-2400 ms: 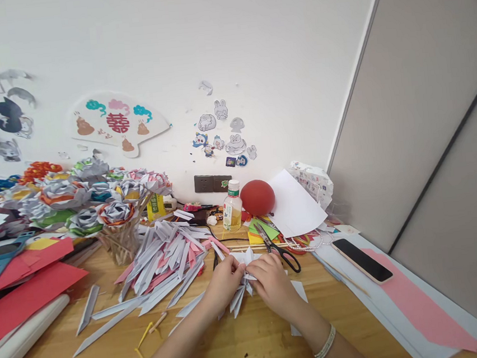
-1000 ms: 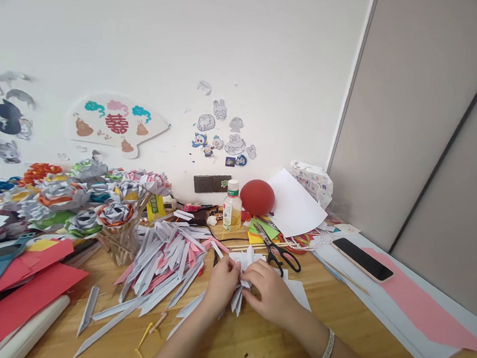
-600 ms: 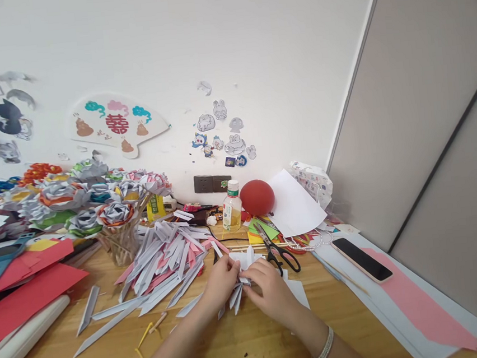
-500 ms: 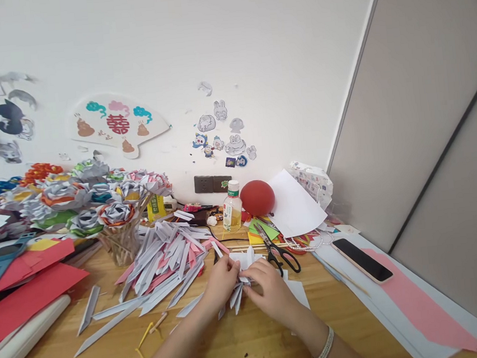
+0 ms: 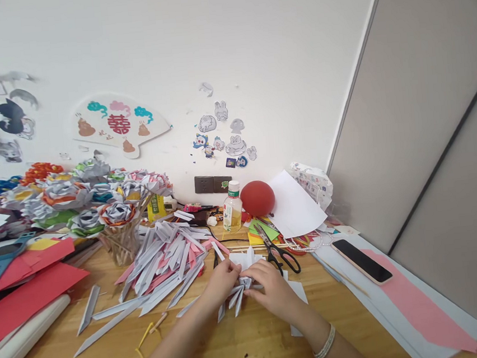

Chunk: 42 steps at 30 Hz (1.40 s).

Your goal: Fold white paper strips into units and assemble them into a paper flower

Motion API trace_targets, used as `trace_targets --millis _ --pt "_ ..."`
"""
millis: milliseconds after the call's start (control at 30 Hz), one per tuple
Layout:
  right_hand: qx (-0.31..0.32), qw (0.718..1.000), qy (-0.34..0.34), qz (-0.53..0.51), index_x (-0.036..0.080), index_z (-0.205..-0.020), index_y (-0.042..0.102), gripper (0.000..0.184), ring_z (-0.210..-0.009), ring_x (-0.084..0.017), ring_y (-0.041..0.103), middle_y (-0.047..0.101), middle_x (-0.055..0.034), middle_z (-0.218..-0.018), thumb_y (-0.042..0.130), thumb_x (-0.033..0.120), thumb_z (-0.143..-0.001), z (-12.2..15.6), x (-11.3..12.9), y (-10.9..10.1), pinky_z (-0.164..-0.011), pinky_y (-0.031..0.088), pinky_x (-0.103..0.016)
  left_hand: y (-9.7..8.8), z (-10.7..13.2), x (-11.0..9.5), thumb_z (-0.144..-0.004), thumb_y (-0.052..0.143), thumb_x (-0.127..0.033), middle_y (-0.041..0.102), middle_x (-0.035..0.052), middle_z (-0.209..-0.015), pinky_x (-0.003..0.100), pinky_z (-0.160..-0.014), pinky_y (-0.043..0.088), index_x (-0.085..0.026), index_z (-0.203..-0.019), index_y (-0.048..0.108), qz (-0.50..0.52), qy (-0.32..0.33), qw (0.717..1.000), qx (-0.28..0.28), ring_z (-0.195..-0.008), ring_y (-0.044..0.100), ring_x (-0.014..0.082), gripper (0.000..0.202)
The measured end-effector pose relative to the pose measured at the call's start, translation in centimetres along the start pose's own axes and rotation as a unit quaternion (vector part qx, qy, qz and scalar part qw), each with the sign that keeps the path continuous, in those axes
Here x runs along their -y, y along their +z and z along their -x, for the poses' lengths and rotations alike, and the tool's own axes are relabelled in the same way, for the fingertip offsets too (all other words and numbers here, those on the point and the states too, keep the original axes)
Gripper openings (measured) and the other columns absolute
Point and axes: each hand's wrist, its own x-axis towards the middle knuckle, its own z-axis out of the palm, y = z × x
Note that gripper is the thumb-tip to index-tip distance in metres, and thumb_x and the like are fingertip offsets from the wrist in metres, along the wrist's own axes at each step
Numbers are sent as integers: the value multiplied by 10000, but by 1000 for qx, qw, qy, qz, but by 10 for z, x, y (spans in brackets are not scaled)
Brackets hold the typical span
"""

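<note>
My left hand [image 5: 220, 282] and my right hand [image 5: 271, 286] meet over a star-like cluster of folded grey-white paper strips [image 5: 238, 297] on the wooden table [image 5: 246, 347]. Both hands pinch the cluster at its middle, fingers curled round it. Pointed strip ends stick out below and above my fingers. A flat white sheet [image 5: 296, 292] lies under my right hand. Just left of my hands spreads a big pile of folded grey and pink strips [image 5: 166, 259].
Black scissors [image 5: 275, 249] lie right behind my hands. A phone [image 5: 361, 259] rests on pink paper at the right. A small bottle [image 5: 232, 206], a red ball [image 5: 258, 198] and paper roses in a jar [image 5: 115, 213] stand along the wall. Red sheets [image 5: 25, 284] cover the left.
My hands have kept working the strip cluster, turning it slightly; the strip ends now fan out lower toward me. Everything else on the table is unmoved.
</note>
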Motion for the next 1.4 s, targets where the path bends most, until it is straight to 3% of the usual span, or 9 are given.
trace_targets --millis 133,333,633,933,1400 --pt "-7 1000 -1 -2 213 -973 584 235 -851 -192 508 600 -35 -889 641 176 -747 -1 1 0 -737 414 -310 1 -1 1 -662 504 -385 471 -42 -473 255 -500 365 -212 -554 420 1 -3 1000 -2 -507 501 159 220" --pt "10 999 -12 28 224 -1088 549 361 -898 -202 502 604 -42 -953 655 233 -743 0 -4 1 -779 402 -335 1 -5 3 -660 509 -362 425 -63 -452 245 -487 363 -210 -551 397 20 -12 1000 9 -480 484 141 218" --pt "29 996 -35 74 202 -1104 534 465 -901 -198 492 617 -30 -954 719 216 -678 0 -9 1 -813 386 -339 1 -4 3 -629 542 -386 437 -62 -468 249 -492 377 -200 -560 407 39 -29 998 30 -469 474 130 240" --pt "35 994 -46 92 185 -1098 532 415 -875 -205 493 615 -42 -920 686 244 -718 0 -12 3 -785 397 -334 2 -6 3 -592 577 -401 456 -47 -459 256 -514 358 -203 -520 409 20 -24 999 19 -506 488 152 269" --pt "23 996 -35 80 169 -1002 569 322 -858 -207 497 611 -52 -887 675 287 -722 0 -13 6 -758 403 -325 4 -6 5 -692 510 -263 479 -40 -475 244 -514 374 -202 -548 410 -10 -20 1000 2 -518 520 156 185"
